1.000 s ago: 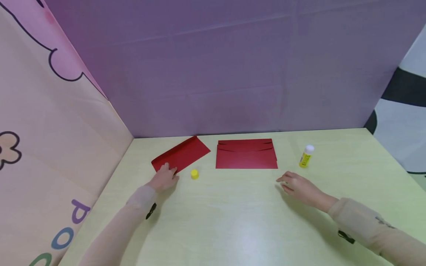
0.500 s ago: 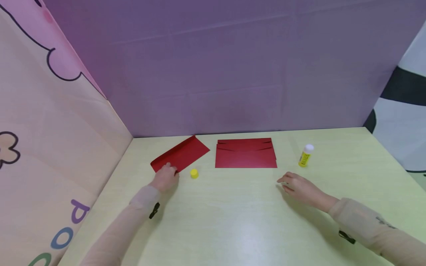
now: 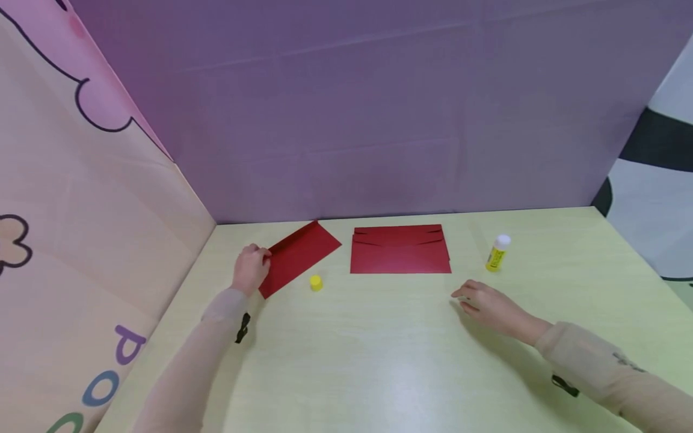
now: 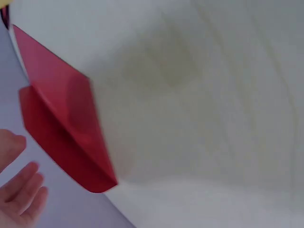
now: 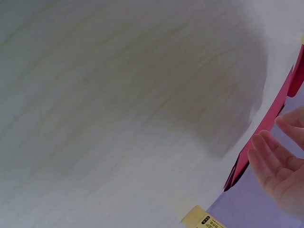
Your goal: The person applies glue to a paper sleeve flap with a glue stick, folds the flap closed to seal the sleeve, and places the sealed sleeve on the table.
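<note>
A red envelope (image 3: 303, 254) lies slanted at the back left, its long flap (image 4: 59, 142) standing up from the body in the left wrist view. My left hand (image 3: 251, 269) is over its left end in the head view and hides that corner. From the left wrist, the thumb and fingers of that hand appear spread, with a gap to the flap. My right hand (image 3: 489, 307) hovers low over the table, fingers loosely bent and holding nothing. Closest to it are a stack of red envelopes (image 3: 400, 258) and a glue stick (image 3: 495, 254) with a white top.
A small yellow cap (image 3: 316, 282) sits on the pale table (image 3: 346, 361) between the slanted envelope and the stack. Behind the table's back edge rises a purple cloth wall (image 3: 346, 120). A printed panel (image 3: 97, 252) closes the left side.
My left hand has left the slanted envelope's near edge and moved left and back to its left end. The right hand, stack, cap and glue stick stay where they were.
</note>
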Demonstrator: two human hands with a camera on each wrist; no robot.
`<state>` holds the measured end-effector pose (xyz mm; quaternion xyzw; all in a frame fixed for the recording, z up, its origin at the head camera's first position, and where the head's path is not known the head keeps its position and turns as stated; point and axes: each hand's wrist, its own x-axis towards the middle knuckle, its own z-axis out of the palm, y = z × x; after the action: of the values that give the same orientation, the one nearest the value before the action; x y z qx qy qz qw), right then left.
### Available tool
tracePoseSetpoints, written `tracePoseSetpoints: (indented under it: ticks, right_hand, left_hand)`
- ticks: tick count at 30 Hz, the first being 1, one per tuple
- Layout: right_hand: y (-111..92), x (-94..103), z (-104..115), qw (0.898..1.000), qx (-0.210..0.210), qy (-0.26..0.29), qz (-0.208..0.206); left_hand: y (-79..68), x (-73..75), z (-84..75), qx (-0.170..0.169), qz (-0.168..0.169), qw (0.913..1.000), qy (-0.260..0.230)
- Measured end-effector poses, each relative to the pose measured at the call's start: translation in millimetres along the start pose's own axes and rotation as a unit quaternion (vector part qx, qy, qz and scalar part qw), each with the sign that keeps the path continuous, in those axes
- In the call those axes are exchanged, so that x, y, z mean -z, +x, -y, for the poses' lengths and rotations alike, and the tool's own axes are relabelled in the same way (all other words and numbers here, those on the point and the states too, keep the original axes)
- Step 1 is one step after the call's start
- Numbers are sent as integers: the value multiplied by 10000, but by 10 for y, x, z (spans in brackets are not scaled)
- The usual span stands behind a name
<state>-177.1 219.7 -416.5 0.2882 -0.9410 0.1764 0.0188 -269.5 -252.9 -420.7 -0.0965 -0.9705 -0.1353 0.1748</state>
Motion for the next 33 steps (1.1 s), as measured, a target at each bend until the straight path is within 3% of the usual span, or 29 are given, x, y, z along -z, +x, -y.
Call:
tracePoseSetpoints:
  ticks: [2,4,11,16,19,27,33]
  right_hand:
    - [-3,-2,-4,10000,22,-24,-21]
    - [-7,-1,-2,10000,57,-51,-46]
    - [-29,6,-4,9999,99,-52,-116]
    - [-39,-12,-23,9981,438,-58,-433]
    - [-41,-11,-22,9979,440,-29,-465]
    - [-31,7,0,9998,117,-110,-152]
    - [-39,-7,-25,9997,16,-163,-154]
  left_hand:
    - [-4,-23,37,56,-120,9999,-36]
    - [-12,-45,77,174,-33,9998,-116]
    - [-41,-109,195,709,1024,9917,-323]
    - [-30,-134,242,1120,1422,9820,-536]
    - [-24,-156,280,1119,1355,9831,-517]
    - [-38,-167,328,920,783,9918,-418]
    - [-28,-133,343,1115,615,9910,-412]
